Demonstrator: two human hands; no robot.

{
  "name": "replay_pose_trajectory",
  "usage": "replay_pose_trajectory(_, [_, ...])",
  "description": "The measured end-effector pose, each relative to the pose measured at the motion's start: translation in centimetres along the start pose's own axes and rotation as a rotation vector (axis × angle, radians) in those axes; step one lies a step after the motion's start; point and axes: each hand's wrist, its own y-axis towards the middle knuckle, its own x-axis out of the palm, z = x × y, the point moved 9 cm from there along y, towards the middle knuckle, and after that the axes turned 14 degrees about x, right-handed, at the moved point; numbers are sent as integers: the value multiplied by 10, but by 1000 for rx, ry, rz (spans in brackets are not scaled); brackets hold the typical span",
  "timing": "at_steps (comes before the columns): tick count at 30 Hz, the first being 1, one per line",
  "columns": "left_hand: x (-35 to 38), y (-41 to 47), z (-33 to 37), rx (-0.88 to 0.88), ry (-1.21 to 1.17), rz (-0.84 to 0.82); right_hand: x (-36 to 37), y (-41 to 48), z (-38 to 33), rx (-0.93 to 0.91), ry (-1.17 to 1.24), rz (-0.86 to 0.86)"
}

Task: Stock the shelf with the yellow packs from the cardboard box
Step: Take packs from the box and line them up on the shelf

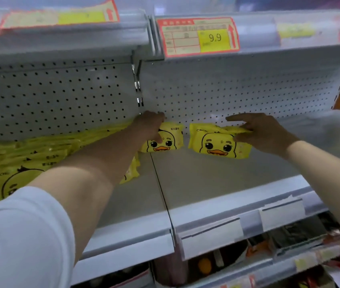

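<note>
Gripping one duck-faced yellow pack at the back of the shelf, the left hand sits beside the right hand, which pinches a second pack, below a "9.9" price tag.

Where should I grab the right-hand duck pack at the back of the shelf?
Probably its top edge, coming from the front and above: the duck pack stands upright near the pegboard, so its back is blocked and the top free. The right hand pinches it there.
</note>
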Motion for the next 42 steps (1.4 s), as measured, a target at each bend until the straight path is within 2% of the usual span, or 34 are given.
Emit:
replay_pose_trajectory(7, [5,15,-15,-17,213,75,22,12,-23,-55,-33,-8])
replay_pose_trajectory(10, [0,16,-16,-52,241,164,32,16,-30,-78,-20,-43])
replay_pose_trajectory(12, [-15,13,-4,29,53,344,37,18,-32,-84,13,-64])
replay_pose_trajectory(14, [-29,6,12,171,-389,494,40,21,-32,-99,43,-70])
replay_pose_trajectory(15, [-30,3,21,221,-582,490,42,22,-32,-100,53,-70])
replay_pose_trajectory(17, [-26,-6,38,287,-808,417,45,25,-30,-91,72,-68])
replay_pose_trajectory(20, [-9,-10,45,288,-908,312,47,28,-30,-111,89,-54])
replay_pose_trajectory(27, [-12,-11,44,247,-753,315,50,34,-30,-145,153,-73])
replay_pose_trajectory(36, [-6,1,5,166,-509,229,57,59,-47,-87,133,38])
replay_pose_trajectory(42, [2,-7,-47,-27,-302,282,98,82,-85,-155,84,-1])
